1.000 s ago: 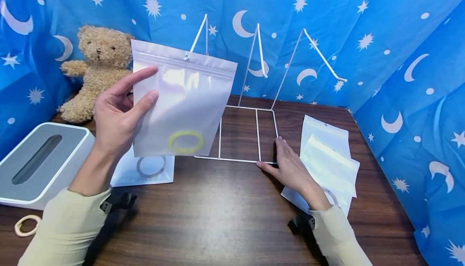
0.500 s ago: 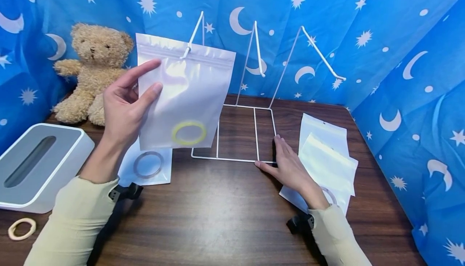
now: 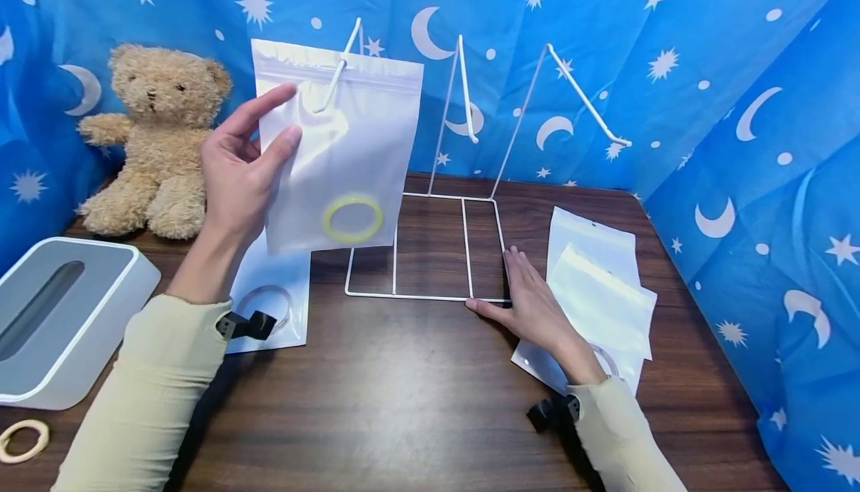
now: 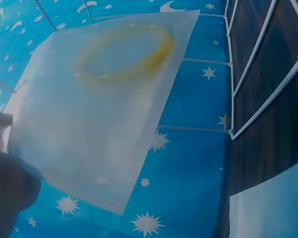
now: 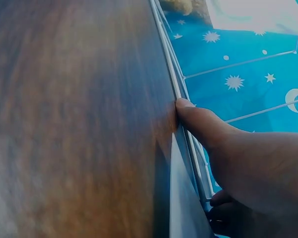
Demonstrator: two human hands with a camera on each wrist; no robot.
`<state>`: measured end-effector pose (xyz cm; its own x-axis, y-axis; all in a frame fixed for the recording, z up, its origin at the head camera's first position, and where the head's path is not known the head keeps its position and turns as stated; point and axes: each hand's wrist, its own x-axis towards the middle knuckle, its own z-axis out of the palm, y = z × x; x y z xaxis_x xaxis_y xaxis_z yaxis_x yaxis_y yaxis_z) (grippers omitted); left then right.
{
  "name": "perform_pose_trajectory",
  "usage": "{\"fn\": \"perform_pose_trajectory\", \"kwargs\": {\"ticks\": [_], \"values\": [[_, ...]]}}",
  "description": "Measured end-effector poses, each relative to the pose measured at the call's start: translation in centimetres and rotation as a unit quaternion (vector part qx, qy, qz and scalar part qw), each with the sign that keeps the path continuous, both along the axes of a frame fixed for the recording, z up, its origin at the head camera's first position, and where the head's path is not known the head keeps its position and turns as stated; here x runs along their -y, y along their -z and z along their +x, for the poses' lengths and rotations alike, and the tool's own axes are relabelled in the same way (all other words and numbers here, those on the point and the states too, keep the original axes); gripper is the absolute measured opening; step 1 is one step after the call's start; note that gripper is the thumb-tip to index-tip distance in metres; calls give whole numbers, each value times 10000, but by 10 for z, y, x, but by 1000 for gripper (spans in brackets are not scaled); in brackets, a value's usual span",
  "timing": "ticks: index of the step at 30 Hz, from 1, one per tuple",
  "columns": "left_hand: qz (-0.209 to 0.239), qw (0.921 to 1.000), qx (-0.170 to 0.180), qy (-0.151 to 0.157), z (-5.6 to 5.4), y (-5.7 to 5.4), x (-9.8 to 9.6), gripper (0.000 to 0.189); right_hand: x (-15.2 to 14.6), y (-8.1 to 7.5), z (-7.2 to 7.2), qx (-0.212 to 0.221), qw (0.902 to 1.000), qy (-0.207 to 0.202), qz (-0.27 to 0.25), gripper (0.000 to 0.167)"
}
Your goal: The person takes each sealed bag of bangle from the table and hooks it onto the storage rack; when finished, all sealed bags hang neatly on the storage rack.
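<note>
The fingers of your left hand [image 3: 235, 167] are pinching the white bag [image 3: 366, 141] by its left edge, clear of the yellow ring [image 3: 353, 238]; it is probably feeling light, limp and slippery. The rack's left prong [image 3: 330, 87] is piercing its top. Your right hand [image 3: 539, 301] is resting, thumb parted, on the rack [image 3: 406, 297]; flat bags [image 3: 598, 283] are crowding that wrist.

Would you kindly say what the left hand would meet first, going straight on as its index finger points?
Probably the leftmost white hook, in front of the pouch the left hand pinches, though depth is unclear.
</note>
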<state>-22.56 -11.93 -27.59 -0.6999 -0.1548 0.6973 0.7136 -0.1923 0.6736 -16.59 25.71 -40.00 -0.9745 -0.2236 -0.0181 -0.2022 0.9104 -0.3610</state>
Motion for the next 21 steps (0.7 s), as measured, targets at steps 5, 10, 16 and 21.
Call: {"fn": "perform_pose_trajectory", "kwargs": {"ticks": [5,10,16,21], "values": [[33,9999,-39,-122,-10,-10,-10,36,1,0,0,15,10000,51,-18,115],[437,9986,301,6,-24,-13,-14,37,1,-1,0,29,10000,53,-12,115],[309,9985,374,-236,-37,-14,-15,37,2,-3,0,62,10000,41,21,114],[-148,9970,354,-672,-41,-16,-19,36,1,-5,-1,135,9999,74,14,114]]}}
